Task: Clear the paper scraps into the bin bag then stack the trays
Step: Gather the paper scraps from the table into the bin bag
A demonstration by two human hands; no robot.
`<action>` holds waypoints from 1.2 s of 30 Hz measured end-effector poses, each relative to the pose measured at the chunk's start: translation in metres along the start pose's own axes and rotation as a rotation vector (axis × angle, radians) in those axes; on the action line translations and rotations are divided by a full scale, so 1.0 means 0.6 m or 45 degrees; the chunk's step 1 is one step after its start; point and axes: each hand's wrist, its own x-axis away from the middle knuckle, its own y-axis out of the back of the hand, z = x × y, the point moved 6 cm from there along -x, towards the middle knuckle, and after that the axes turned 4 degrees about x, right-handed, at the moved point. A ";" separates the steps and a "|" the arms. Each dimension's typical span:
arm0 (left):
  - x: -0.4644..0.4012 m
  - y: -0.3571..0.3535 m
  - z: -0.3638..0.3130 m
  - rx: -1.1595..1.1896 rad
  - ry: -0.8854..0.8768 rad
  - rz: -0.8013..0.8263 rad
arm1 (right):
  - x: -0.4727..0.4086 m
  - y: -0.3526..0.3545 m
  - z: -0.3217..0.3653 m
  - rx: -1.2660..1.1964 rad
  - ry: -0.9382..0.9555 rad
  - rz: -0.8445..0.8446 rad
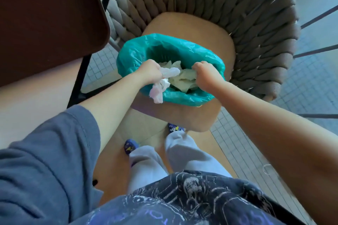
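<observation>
A teal bin bag (pixel 146 45) stands open on the tan seat (pixel 192 23) of a woven chair, with crumpled white paper scraps (pixel 184 78) inside. My left hand (pixel 149 74) is over the bag's near-left rim and grips a bunch of white paper (pixel 161 86) that hangs down outside the rim. My right hand (pixel 205 75) is curled over the bag's right side, with pale paper at its fingers. No trays are in view.
A dark brown table (pixel 45 20) with a black leg fills the upper left. The grey woven chair back (pixel 247 14) curves round behind the bag. Tiled floor lies to the right, and my feet stand below the seat's front edge.
</observation>
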 end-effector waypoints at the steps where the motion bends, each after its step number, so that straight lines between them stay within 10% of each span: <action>1: -0.005 -0.005 -0.006 -0.064 -0.018 0.013 | 0.001 0.002 -0.002 0.001 0.001 -0.002; 10: -0.004 -0.022 -0.054 -0.134 -0.296 -0.101 | 0.017 -0.008 -0.010 -0.020 0.042 0.018; 17: 0.018 -0.049 -0.010 -0.327 -0.214 0.213 | 0.024 -0.004 0.006 0.030 0.106 0.022; 27: 0.135 0.053 0.037 -0.246 -0.636 -0.481 | 0.018 0.020 0.120 0.052 0.302 -0.100; 36: 0.274 0.185 0.169 -0.239 -0.572 -0.910 | 0.062 0.060 0.364 0.044 0.674 -0.380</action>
